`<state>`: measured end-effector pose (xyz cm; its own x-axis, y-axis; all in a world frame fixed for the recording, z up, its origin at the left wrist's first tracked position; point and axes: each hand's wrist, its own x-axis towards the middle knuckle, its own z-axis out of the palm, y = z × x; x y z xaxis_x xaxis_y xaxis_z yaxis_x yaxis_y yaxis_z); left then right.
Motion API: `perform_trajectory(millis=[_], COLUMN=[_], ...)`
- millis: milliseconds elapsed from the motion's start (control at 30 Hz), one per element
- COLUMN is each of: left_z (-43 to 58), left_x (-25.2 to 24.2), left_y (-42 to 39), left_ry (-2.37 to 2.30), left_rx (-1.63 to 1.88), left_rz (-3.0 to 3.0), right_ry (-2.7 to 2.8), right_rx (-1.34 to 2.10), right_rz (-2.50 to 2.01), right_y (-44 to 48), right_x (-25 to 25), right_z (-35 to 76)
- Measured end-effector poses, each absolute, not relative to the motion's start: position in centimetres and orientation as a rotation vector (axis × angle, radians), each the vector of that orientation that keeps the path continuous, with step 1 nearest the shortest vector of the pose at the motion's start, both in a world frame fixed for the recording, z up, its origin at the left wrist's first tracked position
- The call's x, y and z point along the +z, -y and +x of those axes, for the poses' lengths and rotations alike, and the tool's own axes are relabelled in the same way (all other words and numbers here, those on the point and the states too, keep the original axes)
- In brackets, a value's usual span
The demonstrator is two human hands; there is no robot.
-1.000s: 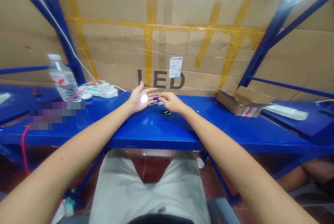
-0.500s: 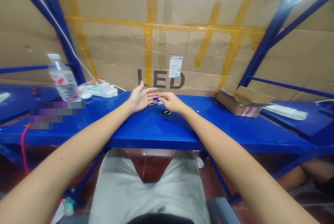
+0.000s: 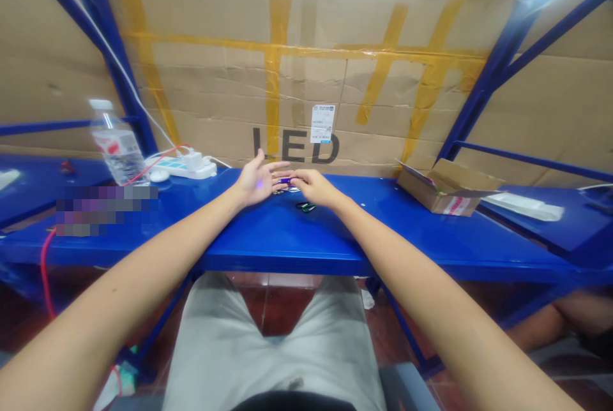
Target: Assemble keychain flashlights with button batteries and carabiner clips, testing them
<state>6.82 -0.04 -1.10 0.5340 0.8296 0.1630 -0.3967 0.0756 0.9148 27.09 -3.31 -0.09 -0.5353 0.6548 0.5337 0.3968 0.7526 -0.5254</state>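
My left hand point(image 3: 257, 181) is held palm up above the blue table, its fingers spread and pointing right. A violet spot of light glows on that palm. My right hand point(image 3: 313, 186) pinches a small purple flashlight point(image 3: 285, 180) between thumb and fingers, its end toward the left palm. Small metal pieces point(image 3: 278, 191) show just below the flashlight; I cannot tell whether they hang from it or lie on the table. A dark, shiny looped object with a green tint point(image 3: 305, 207) lies on the table beneath my right hand.
A water bottle point(image 3: 117, 146) and a white power strip point(image 3: 184, 165) with cables stand at the left. An open cardboard box point(image 3: 443, 191) sits at the right. Behind the blue table point(image 3: 287, 242) rises a taped cardboard panel point(image 3: 215, 92). Another person's limb shows at lower right.
A violet light spot has appeared on my left palm, and the flashlight's end looks brighter. Both hands have stayed in nearly the same place.
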Motion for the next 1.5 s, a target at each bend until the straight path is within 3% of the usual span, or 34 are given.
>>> perform_trajectory(millis=[1233, 1500], left_z=[6.84, 6.88], left_x=[-0.88, -0.98], left_y=[0.50, 0.30], left_ry=[-0.478, -0.464], left_rx=[0.972, 0.980], left_rz=[1.201, 1.197], right_ry=[2.176, 2.108], right_rx=[0.468, 0.346], right_rz=[-0.825, -0.908], right_y=[3.61, 3.46], right_x=[0.11, -0.12], right_z=[27.23, 27.23])
